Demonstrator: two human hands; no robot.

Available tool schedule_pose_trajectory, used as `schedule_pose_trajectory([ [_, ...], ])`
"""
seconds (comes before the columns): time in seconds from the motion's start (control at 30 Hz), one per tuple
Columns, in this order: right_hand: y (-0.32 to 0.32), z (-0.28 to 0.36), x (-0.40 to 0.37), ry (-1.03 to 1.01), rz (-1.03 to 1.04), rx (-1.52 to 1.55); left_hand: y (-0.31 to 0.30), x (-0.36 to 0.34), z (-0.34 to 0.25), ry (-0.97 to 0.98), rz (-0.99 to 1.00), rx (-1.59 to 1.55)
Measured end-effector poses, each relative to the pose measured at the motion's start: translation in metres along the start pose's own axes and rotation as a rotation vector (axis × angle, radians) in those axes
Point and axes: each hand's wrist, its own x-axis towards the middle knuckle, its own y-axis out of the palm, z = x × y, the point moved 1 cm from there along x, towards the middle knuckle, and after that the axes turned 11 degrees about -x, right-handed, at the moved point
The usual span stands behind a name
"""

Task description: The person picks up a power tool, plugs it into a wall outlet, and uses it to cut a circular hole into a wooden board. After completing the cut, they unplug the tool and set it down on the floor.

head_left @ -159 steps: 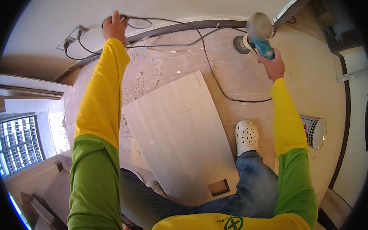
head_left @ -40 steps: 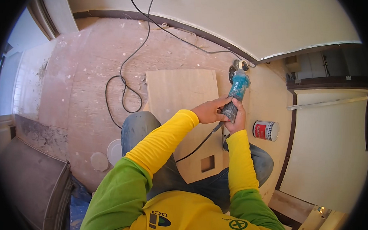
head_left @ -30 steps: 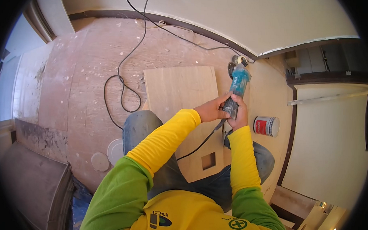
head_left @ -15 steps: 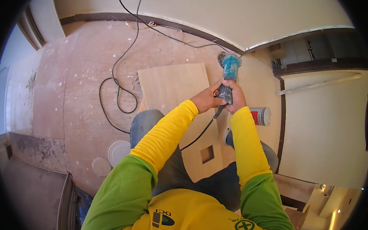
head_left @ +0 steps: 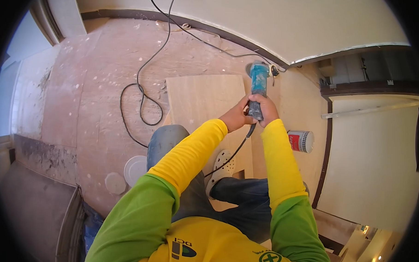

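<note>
Both my hands grip a blue and black angle grinder (head_left: pixel 259 81), its disc end pointing away from me. My left hand (head_left: pixel 238 114) wraps the rear of the dark handle from the left. On the right side of the same handle is my right hand (head_left: pixel 265 108), its thumb across the top. The grinder's disc shows partly at the left of the blue head. A black cord (head_left: pixel 234 151) runs down from the handle. Beneath and left of my hands lies a light wooden panel (head_left: pixel 201 97) with a square cutout partly hidden by my leg.
A can with a red label (head_left: pixel 300 141) lies right of my right forearm. A looped black cable (head_left: pixel 138 85) crosses the dusty floor on the left. Two round white discs (head_left: pixel 135 170) lie by my left knee. A white shoe (head_left: pixel 221 167) rests on the panel.
The grinder has turned slightly and now points more straight ahead. My right leg has moved inward, and its white shoe now shows on the panel. The view has shifted slightly.
</note>
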Motion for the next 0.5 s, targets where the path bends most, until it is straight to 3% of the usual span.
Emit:
schedule_pose_trajectory([
  [0.03,0.0,-0.003,0.002,-0.023,-0.019,-0.111,0.001,-0.004,0.0,-0.005,-0.003,0.001],
  [0.17,0.009,-0.013,0.016,-0.015,0.025,-0.053,-0.017,-0.012,-0.012,-0.128,-0.023,-0.16],
  [0.23,0.014,-0.018,0.026,-0.087,-0.073,-0.195,-0.034,-0.006,-0.014,-0.195,0.008,-0.265],
  [0.33,0.027,-0.025,0.026,0.002,-0.054,-0.286,-0.048,0.0,-0.011,-0.332,-0.178,-0.471],
  [0.4,0.041,-0.033,0.033,0.034,-0.06,-0.322,-0.05,0.012,-0.004,-0.39,-0.448,-0.152],
  [0.5,0.048,-0.061,0.054,0.049,-0.083,-0.416,-0.071,0.025,0.023,-0.291,-0.601,-0.132],
])
